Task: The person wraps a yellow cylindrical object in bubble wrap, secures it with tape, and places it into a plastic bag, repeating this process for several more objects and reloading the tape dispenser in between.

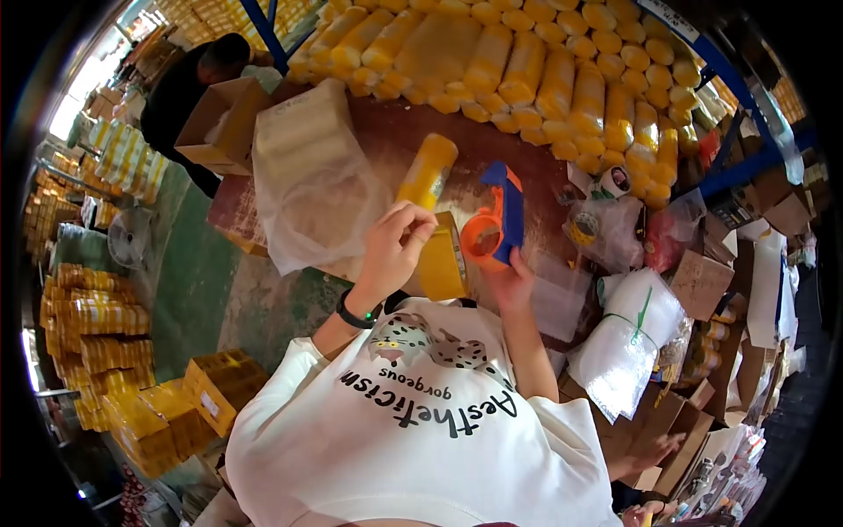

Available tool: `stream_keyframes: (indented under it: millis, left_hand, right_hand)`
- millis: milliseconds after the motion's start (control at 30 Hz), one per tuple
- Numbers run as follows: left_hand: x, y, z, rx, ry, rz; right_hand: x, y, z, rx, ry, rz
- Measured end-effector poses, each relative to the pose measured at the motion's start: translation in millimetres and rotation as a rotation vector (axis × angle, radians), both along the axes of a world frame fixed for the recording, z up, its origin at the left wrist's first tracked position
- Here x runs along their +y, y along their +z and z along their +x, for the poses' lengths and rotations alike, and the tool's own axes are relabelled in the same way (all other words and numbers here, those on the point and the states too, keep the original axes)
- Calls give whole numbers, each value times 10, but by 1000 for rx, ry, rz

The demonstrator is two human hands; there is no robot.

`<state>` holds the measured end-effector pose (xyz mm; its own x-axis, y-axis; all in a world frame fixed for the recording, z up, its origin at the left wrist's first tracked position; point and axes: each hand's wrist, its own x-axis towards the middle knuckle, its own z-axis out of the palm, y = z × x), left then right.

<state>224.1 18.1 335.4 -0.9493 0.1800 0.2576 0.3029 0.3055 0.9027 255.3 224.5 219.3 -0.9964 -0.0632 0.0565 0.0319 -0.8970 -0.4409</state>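
Note:
My right hand [511, 283] grips an orange and blue tape dispenser [512, 211] by its lower end, held upright above the table. My left hand [399, 244], with a black band [358, 314] on the wrist, is raised beside it with fingers curled together in a pinch. Whatever may be between those fingertips is too small to make out. Between the hands, close to my shirt, is a large yellow roll of tape [442, 262], partly behind my left hand. Just beyond my left hand a plastic-wrapped yellow cylinder of rolls [428, 171] lies on the reddish table [378, 132].
Stacked yellow wrapped rolls [527, 70] line the table's far side. A clear bag of pale rolls [307, 167] lies left, near a cardboard box [224, 127] and a person in dark clothes [180, 101]. Plastic-wrapped bundles [628, 338] sit right. Another person's hand [654, 454] shows lower right.

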Motion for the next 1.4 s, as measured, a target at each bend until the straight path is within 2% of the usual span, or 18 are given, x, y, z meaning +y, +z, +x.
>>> stream_keyframes:
  millis: [33, 133, 233, 333, 433, 467, 533, 567, 633, 733, 933, 1033, 1133, 1233, 1333, 1400]
  left_hand:
    - [17, -20, -25, 10, -7, 14]
    - [85, -71, -47, 11, -9, 67]
    - [136, -63, -28, 74, 76, 113]
    - [165, -147, -44, 116, 89, 327]
    - [240, -37, 138, -1, -61, 576]
    - [208, -118, 146, 11, -133, 501]
    - [176, -132, 213, 63, -126, 255]
    - [170, -144, 240, 88, -120, 133]
    - [167, -323, 227, -49, -97, 325]
    - [195, -594, 177, -260, -64, 718]
    - [245, -700, 194, -582, 5, 951]
    - [305, -728, 235, -606, 10, 1048]
    - [342, -672, 259, -470, 26, 1009]
    - [365, -483, 293, -420, -8, 1068]
    - [422, -361, 322, -345, 12, 954]
    - [489, -411, 328, -173, 20, 841]
  right_hand:
    - [-13, 16, 11, 80, 42, 60]
    - [-38, 37, 97, 62, 85, 311]
    - [-50, 19, 138, -42, 126, 315]
    - [-193, 203, 179, 1, 113, 182]
    - [-217, 154, 188, -66, 130, 101]
    - [-206, 157, 188, 32, 128, 136]
    - [-194, 262, 185, 228, 124, 206]
    - [-199, 304, 192, 138, 89, 278]
    - [-229, 359, 215, -44, 18, 418]
    - [-280, 133, 132, -346, -224, 484]
    - [-230, 204, 19, -628, -501, 704]
    - [-338, 309, 127, -451, -447, 1132]
    - [-348, 146, 107, -213, -361, 1129]
    - [-445, 308, 183, -214, -339, 1227]
    - [-370, 199, 208, -142, -318, 1106]
    - [-347, 162, 229, 42, -320, 1100]
